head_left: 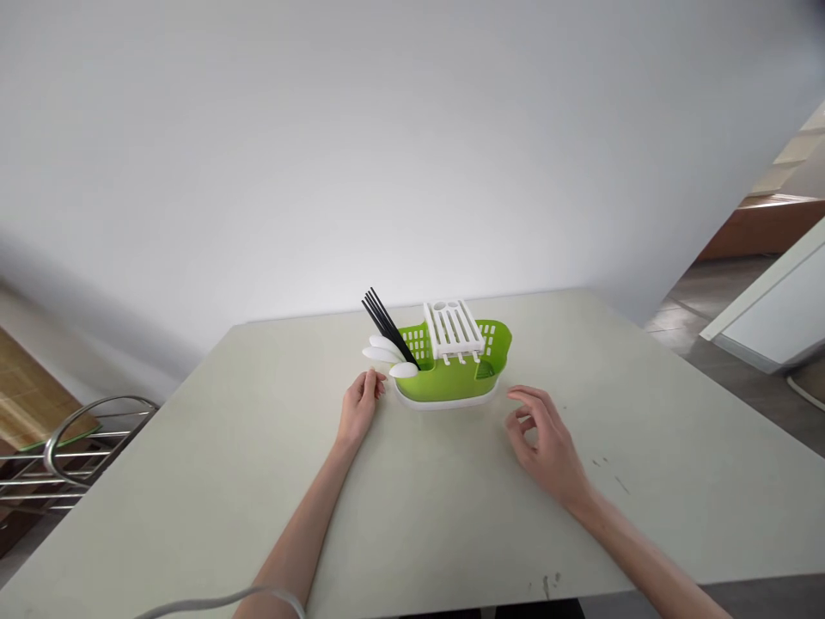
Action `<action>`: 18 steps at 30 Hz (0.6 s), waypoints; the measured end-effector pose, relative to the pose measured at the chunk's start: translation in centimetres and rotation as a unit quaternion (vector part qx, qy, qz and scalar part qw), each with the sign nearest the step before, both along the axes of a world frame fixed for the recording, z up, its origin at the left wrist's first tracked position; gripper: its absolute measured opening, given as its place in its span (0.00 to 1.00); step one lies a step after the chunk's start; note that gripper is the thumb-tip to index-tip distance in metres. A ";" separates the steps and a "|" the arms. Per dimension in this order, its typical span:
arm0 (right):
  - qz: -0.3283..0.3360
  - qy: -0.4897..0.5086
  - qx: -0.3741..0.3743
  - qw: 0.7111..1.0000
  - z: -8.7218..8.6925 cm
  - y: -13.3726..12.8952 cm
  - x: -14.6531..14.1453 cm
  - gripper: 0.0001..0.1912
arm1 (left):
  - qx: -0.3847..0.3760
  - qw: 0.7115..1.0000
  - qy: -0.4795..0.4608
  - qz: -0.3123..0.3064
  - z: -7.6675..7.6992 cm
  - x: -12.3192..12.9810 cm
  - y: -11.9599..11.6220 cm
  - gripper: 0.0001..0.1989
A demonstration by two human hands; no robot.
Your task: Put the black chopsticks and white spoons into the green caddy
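Note:
A green plastic basket (pixel 444 383) with a white base stands near the wall side of the table. Several black chopsticks (pixel 390 331) lean out of its left end, beside several white spoons (pixel 385 348). Across its top sits a white slotted rack (pixel 455 331) with small hooks along the front. My left hand (pixel 361 401) rests on the table just left of the basket, below the spoons, its fingers loosely curled with nothing visible in them. To the basket's right, my right hand (pixel 541 443) is bent with a gap between thumb and forefinger, holding nothing.
The pale table (pixel 451 516) abuts a white wall (pixel 412 155). At the left, below the tabletop, are a metal rack (pixel 83 447) and a wooden board (pixel 39 387). A grey cable (pixel 225 597) crosses my left forearm. A white panel (pixel 773 318) stands right of the table.

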State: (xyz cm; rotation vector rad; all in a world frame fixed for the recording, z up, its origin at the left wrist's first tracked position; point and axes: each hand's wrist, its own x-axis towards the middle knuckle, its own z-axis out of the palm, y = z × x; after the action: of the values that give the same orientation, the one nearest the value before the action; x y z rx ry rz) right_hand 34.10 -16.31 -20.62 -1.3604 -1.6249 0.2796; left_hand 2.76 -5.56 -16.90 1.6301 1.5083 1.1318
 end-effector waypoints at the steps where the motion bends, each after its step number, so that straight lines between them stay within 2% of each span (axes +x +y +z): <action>1: -0.001 0.007 -0.022 1.000 -0.2 0.0 0.5 0.14 | 0.001 1.000 -0.003 0.002 -0.1 0.0 0.0 0.30; 6: -0.006 0.044 -0.138 0.989 -0.6 0.6 1.7 0.10 | -0.006 0.998 -0.070 -0.005 -0.1 -0.1 0.5 0.31; 9: -0.009 0.051 -0.164 0.985 -0.6 0.9 1.8 0.11 | -0.005 0.989 -0.149 -0.025 1.3 -0.2 1.5 0.30; 11: -0.003 0.051 -0.166 0.985 -0.6 1.0 1.8 0.11 | -0.002 0.980 -0.197 -0.039 3.2 -0.2 2.5 0.29; 14: 0.012 0.050 -0.166 0.985 -0.5 1.0 1.8 0.11 | -0.018 0.969 -0.238 -0.066 7.1 -0.1 4.3 0.28; 18: 0.019 0.057 -0.170 0.984 -0.6 0.9 1.8 0.12 | -0.076 0.961 -0.233 -0.132 11.5 0.7 6.0 0.25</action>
State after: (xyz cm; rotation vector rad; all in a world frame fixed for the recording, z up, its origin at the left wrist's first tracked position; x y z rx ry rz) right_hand 35.92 -15.37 -21.22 -1.5361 -1.5559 0.6717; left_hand 3.47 0.47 -5.35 1.2966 1.0155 1.1201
